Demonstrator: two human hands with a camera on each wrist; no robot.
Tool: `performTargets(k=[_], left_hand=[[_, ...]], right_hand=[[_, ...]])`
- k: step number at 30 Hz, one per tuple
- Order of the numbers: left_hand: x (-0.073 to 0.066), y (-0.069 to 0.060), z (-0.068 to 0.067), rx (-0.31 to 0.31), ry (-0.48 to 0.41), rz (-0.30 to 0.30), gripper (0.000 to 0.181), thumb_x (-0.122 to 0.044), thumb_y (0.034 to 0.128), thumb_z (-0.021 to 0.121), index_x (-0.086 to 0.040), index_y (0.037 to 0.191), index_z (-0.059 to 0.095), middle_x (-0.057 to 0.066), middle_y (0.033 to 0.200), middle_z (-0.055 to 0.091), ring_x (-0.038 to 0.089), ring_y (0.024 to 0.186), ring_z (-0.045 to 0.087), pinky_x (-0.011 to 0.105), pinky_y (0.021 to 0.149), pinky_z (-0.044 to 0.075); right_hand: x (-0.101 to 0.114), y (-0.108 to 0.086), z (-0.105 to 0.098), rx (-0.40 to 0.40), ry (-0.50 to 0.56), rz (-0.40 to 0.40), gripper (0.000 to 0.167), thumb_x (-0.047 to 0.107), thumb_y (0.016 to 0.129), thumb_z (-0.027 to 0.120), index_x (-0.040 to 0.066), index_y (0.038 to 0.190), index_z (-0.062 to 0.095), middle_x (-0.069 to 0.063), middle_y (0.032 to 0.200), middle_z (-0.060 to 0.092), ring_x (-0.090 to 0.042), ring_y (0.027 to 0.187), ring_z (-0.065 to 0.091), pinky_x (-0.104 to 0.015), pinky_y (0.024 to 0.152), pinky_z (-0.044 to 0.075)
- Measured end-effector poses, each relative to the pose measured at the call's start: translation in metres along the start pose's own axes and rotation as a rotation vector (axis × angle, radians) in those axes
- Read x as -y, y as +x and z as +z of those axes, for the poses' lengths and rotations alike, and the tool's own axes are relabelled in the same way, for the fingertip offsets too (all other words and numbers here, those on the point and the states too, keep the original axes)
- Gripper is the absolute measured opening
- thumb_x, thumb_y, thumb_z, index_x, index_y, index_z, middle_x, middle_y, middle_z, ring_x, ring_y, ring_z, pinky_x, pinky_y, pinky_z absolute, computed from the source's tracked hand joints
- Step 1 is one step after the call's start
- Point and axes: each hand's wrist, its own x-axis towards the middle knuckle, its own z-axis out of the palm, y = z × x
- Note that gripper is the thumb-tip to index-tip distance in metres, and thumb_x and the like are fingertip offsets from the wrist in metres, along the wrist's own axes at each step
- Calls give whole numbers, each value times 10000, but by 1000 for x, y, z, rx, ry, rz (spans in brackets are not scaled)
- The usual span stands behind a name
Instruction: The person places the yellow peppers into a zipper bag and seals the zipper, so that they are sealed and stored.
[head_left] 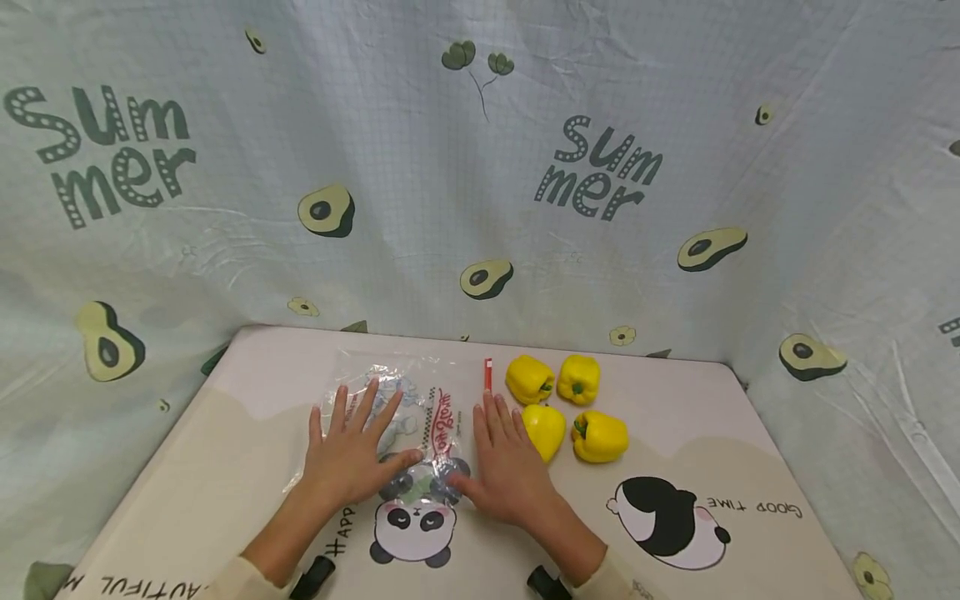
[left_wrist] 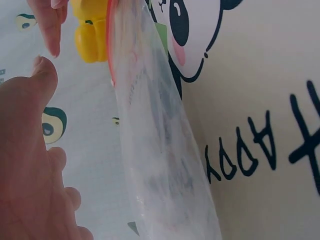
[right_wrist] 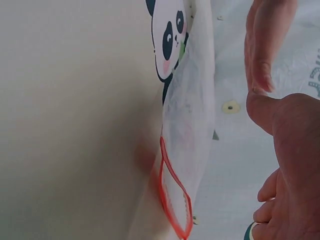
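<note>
So on your counter [head_left: 225, 467], the clear plastic bag [head_left: 420, 421] is laid out flat-ish; I'd call that bit done and the rest barely started. Of your hands, the left hand [head_left: 348, 460] is over the bag, fingers spread wide; your right hand [head_left: 513, 475] is at its right side, fingers straight, close together, pinching nothing. Can't tell if either touches it. All four yellow peppers [head_left: 602, 437] sit outside, right of the bag, whose red edge [head_left: 488, 375] gapes a bit.
</note>
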Motion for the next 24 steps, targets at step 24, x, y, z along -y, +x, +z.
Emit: performTargets(k=[24], left_hand=[[-1,7,25,178,-30,3,992,-779,829,657,-306,1637,331,158,1751,190,591,1581,23,846,1193,50]], right_hand=[[1,4,28,85,30,-36,1046,729,916,580,62,1652,254,-169,1760,140,-348,1645,143,-516,1336,194]])
